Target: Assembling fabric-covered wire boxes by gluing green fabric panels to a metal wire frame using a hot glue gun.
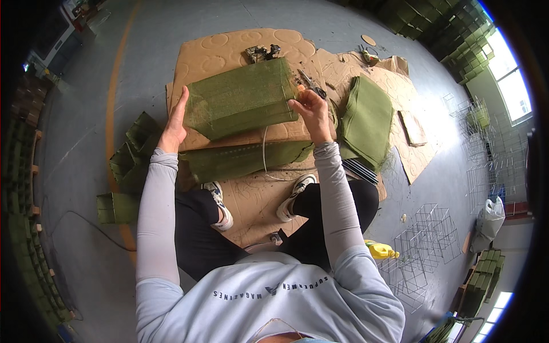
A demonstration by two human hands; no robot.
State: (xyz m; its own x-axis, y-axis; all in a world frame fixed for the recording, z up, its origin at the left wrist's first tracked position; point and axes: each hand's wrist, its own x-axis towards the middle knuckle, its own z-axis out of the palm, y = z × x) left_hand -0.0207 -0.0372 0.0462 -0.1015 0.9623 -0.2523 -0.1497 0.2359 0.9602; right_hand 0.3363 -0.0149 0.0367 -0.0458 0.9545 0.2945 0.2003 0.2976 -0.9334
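Above the cardboard-topped work surface, I hold a green fabric box (240, 97) lengthwise between my hands. My left hand (174, 123) presses against its left end, the thumb pointing up along the edge and the other fingers mostly hidden. At the right end, my right hand (313, 111) is closed, thumb and fingers pinching the rim. Scissors with dark handles (314, 84) lie just beyond the right hand. A dark, crusted lump (263, 54) rests behind the box. Below the cardboard edge hangs more green fabric (246, 160), crossed by a pale cord (264, 150).
Flat green fabric sheets (367, 117) are stacked at right on cardboard. Finished-looking green boxes (128, 154) stand on the floor at left. Wire frames (426, 234) and a yellow bottle (381, 250) are at lower right. Stacked green boxes (457, 40) line the far right.
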